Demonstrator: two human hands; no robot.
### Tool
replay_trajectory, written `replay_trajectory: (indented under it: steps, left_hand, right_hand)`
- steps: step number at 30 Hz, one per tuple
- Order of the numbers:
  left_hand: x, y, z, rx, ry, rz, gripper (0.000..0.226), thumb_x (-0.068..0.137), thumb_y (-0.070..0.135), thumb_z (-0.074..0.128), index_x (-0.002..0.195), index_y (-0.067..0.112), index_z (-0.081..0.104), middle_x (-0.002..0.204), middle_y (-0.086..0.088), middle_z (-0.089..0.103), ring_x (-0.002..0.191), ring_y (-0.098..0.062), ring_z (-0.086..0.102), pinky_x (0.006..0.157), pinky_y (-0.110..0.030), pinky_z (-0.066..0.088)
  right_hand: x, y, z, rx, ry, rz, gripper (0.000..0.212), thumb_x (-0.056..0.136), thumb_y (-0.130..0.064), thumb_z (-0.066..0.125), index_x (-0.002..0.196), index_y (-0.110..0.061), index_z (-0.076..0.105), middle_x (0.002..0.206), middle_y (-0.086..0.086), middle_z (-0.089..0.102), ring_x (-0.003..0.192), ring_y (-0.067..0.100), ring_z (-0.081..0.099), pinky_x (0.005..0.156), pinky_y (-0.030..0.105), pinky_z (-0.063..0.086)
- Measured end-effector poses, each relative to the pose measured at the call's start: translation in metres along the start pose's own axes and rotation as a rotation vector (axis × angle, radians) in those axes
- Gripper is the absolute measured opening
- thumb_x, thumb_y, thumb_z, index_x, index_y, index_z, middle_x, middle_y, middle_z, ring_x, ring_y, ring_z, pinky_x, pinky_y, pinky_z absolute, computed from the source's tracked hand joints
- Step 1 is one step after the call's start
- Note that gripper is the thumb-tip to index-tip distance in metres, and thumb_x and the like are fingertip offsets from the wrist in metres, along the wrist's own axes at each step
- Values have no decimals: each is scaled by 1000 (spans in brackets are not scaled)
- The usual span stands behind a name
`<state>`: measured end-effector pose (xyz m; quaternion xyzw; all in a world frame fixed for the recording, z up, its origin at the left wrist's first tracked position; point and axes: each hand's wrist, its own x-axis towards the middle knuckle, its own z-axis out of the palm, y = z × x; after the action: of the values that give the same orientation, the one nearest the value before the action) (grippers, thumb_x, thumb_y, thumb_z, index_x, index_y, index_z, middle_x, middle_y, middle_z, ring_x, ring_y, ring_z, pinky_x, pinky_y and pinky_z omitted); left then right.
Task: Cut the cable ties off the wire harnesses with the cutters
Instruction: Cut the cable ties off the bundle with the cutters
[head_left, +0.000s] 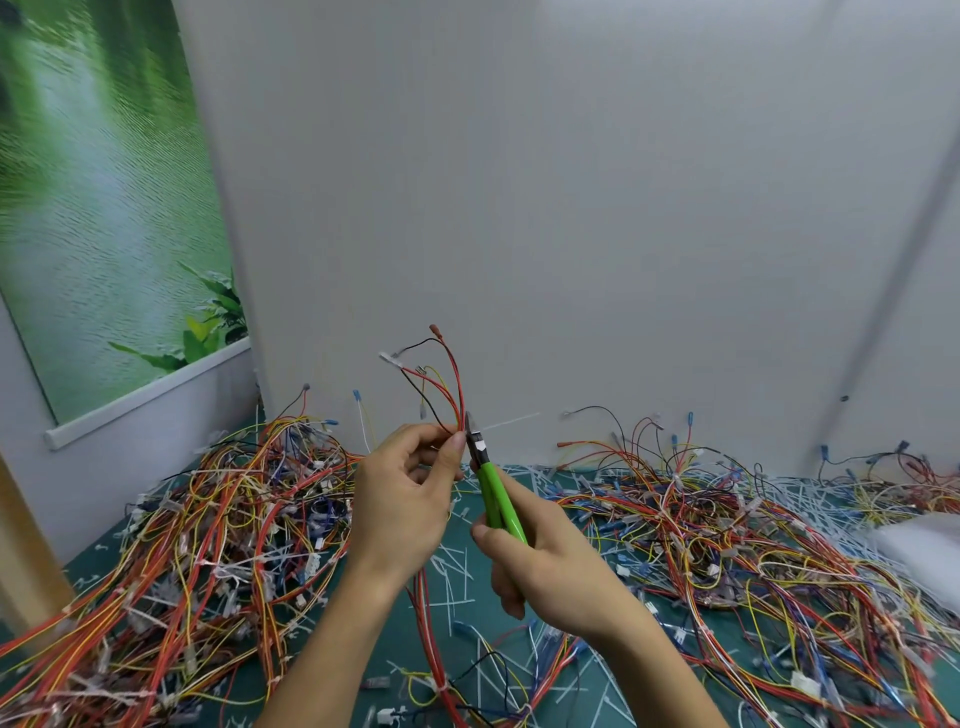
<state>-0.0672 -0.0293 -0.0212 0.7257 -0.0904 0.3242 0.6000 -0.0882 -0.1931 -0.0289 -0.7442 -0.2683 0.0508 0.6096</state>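
The left hand (400, 499) is raised at the middle of the view. Its thumb and curled fingers pinch a wire harness (451, 387) of red, yellow and black wires. Above the grip the loose ends fan out toward 12 and 11 o'clock, and the rest of the harness hangs down toward 6 o'clock onto the worktop (93, 560).

At 4 o'clock from the left hand, the right hand (550, 566) is wrapped round the green handles of the cutters (496, 501). The handles lie close together, and the tool points up toward 11 o'clock. Its jaws are against the harness just beside the left thumb tip; whether they are closed I cannot tell. A thin white cable tie (511, 420) sticks out from that spot toward 2 o'clock.

A heap of harnesses (208, 519) covers the worktop at 8 o'clock, and a second heap (727, 535) lies at 4 o'clock. Short white cut ties (457, 574) are scattered on the green surface between and below the hands. A pale wall (571, 208) stands behind, and a green poster (104, 208) hangs at 10 o'clock.
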Motion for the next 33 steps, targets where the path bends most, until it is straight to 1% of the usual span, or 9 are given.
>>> replay_trajectory:
  steps: [4, 7, 10, 14, 18, 21, 25, 28, 33]
  left_hand:
    - [0, -2, 0, 9, -16, -6, 4, 94, 33, 68, 98, 33, 70, 84, 12, 73, 76, -10, 72, 67, -24, 60]
    - [0, -2, 1, 12, -32, -6, 4, 94, 32, 68, 97, 35, 69, 86, 15, 73, 77, -9, 72, 68, -23, 60]
    - [0, -4, 3, 5, -43, -11, 6, 94, 29, 69, 95, 34, 70, 84, 15, 74, 76, -9, 73, 68, -22, 60]
    - [-1, -6, 5, 6, -42, -30, 5, 94, 29, 70, 94, 34, 71, 84, 12, 75, 73, -10, 73, 64, -22, 59]
    - [-1, -7, 5, 4, -38, -33, 3, 93, 31, 69, 94, 34, 70, 82, 12, 74, 71, -9, 72, 62, -19, 57]
    - [-1, -8, 6, 15, -37, -42, 3, 94, 31, 69, 96, 31, 71, 83, 13, 75, 72, -8, 73, 63, -21, 59]
    - [-2, -8, 7, 7, -32, -51, 3, 94, 30, 69, 96, 31, 71, 84, 15, 75, 72, -9, 73, 64, -23, 60]
    - [-3, -7, 8, -2, -23, -60, 5, 94, 30, 69, 98, 29, 72, 85, 14, 75, 72, -9, 73, 65, -22, 59]
    - [-4, -5, 9, -29, -13, -61, 4, 94, 29, 69, 98, 29, 71, 83, 14, 75, 72, -8, 73, 64, -17, 56]
  right_hand:
    - [2, 1, 1, 21, -16, 20, 38, 90, -29, 61, 127, -30, 56, 89, 15, 53, 58, 25, 51, 53, 37, 50]
    - [2, 3, 2, 64, -59, 33, 37, 86, -33, 65, 122, -35, 57, 87, 7, 55, 63, 27, 55, 55, 36, 53]
    - [2, 6, 1, 94, -83, 81, 55, 79, -41, 68, 131, -47, 50, 82, -5, 54, 62, 18, 51, 54, 34, 51]
    - [1, 5, 2, 82, -78, 85, 45, 78, -40, 63, 116, -61, 51, 73, -9, 50, 56, 12, 46, 49, 29, 46]
    - [1, 6, 0, 54, -51, 106, 49, 83, -32, 59, 125, -55, 48, 71, -7, 48, 53, 11, 42, 44, 24, 41]
    - [2, 3, -1, 68, -42, 112, 48, 82, -29, 59, 124, -49, 51, 70, -5, 47, 50, 10, 42, 43, 24, 40]
    - [0, -1, -5, 114, -37, 147, 49, 80, -24, 58, 124, -44, 54, 84, 11, 44, 49, 10, 40, 42, 21, 36]
    - [-1, -4, -6, 117, -42, 155, 51, 80, -22, 58, 126, -44, 53, 86, 13, 42, 49, 9, 40, 42, 21, 36]
    - [-2, -9, -4, 182, -51, 155, 42, 80, -21, 60, 108, -51, 62, 80, 10, 40, 49, 11, 37, 43, 20, 34]
